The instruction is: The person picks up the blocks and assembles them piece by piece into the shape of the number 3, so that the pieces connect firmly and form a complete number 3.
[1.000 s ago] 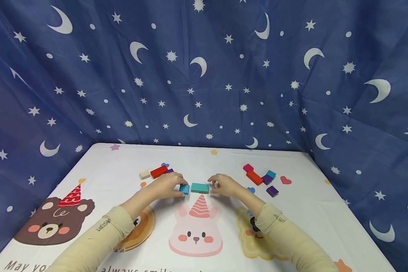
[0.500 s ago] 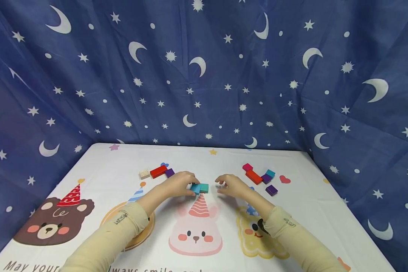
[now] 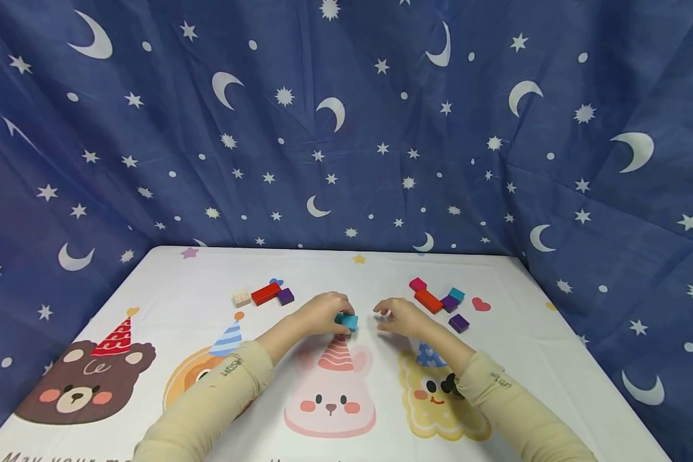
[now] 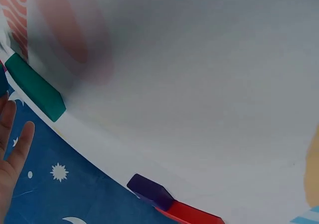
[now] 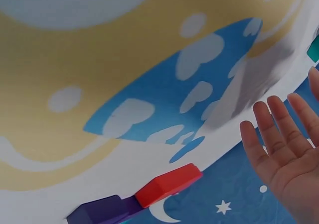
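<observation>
My left hand pinches a small blue block between thumb and fingers, above the rabbit's striped hat print. Under and behind it a longer teal block lies on the table, mostly covered by the hand and the blue block in the head view. At the left wrist view's edge, a sliver of the blue block shows by the fingertips. To the right, my right hand hovers with loosely bent fingers, holding nothing, a short gap from the blue block. Its fingers are spread in the right wrist view.
Back left on the printed tablecloth lie a cream block, a red block and a purple block. At back right are a pink block, an orange-red block, a blue block and purple blocks.
My left hand has moved right, carrying the blue block from beside the teal block's left end across to its right end. My right hand has drawn back slightly to the right.
</observation>
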`<state>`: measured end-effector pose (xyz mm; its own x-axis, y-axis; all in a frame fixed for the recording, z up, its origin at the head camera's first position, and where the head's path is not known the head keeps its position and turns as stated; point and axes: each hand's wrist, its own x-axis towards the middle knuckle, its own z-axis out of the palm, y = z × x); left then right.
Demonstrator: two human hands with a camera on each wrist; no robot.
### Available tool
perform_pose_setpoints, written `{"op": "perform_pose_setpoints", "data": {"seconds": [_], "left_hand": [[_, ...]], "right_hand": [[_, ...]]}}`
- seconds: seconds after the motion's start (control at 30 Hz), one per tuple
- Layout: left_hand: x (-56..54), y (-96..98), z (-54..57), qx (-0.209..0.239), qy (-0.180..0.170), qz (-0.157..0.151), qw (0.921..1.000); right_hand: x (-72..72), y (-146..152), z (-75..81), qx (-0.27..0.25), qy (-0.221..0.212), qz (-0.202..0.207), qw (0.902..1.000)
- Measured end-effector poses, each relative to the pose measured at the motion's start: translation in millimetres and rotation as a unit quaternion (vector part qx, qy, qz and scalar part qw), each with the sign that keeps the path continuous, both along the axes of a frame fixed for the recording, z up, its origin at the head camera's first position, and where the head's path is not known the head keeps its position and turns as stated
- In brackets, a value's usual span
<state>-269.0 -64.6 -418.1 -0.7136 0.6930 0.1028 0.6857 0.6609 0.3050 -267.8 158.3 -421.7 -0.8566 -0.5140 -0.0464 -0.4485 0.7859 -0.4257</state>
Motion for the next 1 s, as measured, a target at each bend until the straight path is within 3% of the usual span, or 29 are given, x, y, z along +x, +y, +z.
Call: {"op": "perform_pose_setpoints", "data": {"seconds": [0.23, 0.47, 0.67, 1.0], "left_hand": [[-6.0, 7.2, -7.1, 0.001, -0.013, 0.015, 0.9998], [-11.0, 13.8, -5.0, 0.013, -0.006, 0.022, 0.9997], [-10.2, 19.5, -6.6, -0.006, 0.005, 0.006, 0.9999], [-12.4, 21.3, -10.4, -0.003, -0.001, 0.028, 0.9996]], "right_hand": [[-0.8, 6.5, -0.1, 0.025, -0.004, 0.009, 0.9996], [-7.0, 7.9, 2.8, 0.032, -0.011, 0.020, 0.9992], [-8.4, 9.7, 6.5, 0.047, -0.056, 0.022, 0.9970], [-12.8, 9.9, 10.6, 0.054, -0.082, 0.024, 0.9949]]}}
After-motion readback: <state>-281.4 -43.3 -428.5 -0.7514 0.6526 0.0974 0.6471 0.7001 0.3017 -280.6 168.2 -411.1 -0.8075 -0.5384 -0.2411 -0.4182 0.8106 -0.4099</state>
